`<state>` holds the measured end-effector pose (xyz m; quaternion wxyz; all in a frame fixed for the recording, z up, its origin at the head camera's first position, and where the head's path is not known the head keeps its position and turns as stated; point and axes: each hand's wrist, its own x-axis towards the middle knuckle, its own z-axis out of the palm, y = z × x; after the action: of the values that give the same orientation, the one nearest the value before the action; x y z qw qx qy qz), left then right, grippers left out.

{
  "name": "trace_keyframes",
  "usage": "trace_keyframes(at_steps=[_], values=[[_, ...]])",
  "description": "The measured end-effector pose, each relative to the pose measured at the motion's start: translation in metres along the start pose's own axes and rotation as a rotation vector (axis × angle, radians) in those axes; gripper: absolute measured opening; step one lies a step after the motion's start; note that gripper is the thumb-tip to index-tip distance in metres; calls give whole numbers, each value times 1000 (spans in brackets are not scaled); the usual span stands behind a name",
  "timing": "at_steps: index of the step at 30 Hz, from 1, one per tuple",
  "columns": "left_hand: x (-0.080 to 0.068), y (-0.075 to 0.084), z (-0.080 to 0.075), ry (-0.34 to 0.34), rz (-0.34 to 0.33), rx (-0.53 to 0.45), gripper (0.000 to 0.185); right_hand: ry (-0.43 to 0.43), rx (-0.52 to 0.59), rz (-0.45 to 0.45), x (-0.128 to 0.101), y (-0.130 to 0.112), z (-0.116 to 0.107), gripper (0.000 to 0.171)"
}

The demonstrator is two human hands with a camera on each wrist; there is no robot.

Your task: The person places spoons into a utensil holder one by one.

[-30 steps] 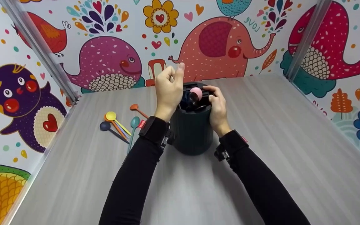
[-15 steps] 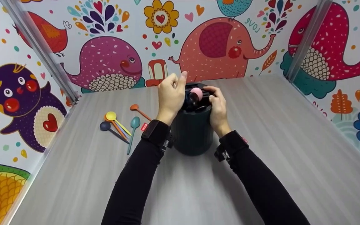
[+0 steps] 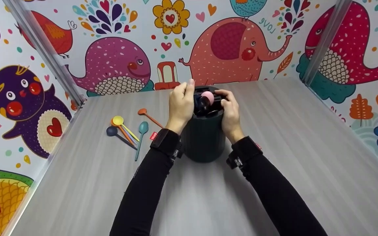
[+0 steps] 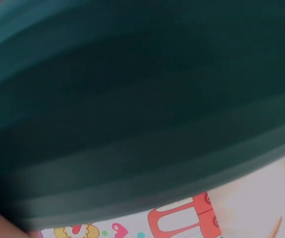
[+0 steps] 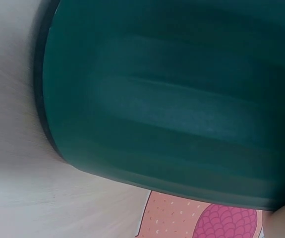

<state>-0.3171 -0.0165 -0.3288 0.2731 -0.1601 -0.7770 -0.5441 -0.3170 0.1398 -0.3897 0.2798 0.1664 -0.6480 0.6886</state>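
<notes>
A dark green utensil holder [image 3: 203, 141] stands upright between the hands, its ribbed side filling most of both wrist views. My left hand [image 3: 180, 106] is at its left rim, fingers curled and thumb pointing up; the fingertips are hidden. On the other side, my right hand [image 3: 231, 114] grips the rim, with the index finger reaching over the top. Inside the slotted mouth show a round pink head [image 3: 207, 97] and a glossy dark spoon head [image 3: 204, 104].
Several small coloured spoons lie left of the holder: teal [image 3: 143, 127], navy [image 3: 112, 131], yellow [image 3: 118, 120] and orange [image 3: 142, 111] among them. The grey tabletop [image 3: 80, 183] is bounded by cartoon-printed panels [image 3: 116, 62] at the back and sides.
My left hand has come down and slightly right, closer against the holder's rim. The right hand, the holder and the loose spoons stay in place. The head view shifts slightly.
</notes>
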Motion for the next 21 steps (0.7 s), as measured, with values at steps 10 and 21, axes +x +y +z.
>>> trace_keyframes(at_steps=[10,21], values=[[-3,-3,-2,-40,53,50,45,4,-24,-14,0,-1,0,45],[-5,-7,-3,-27,87,60,44,11,-33,-21,-1,-1,2,45]])
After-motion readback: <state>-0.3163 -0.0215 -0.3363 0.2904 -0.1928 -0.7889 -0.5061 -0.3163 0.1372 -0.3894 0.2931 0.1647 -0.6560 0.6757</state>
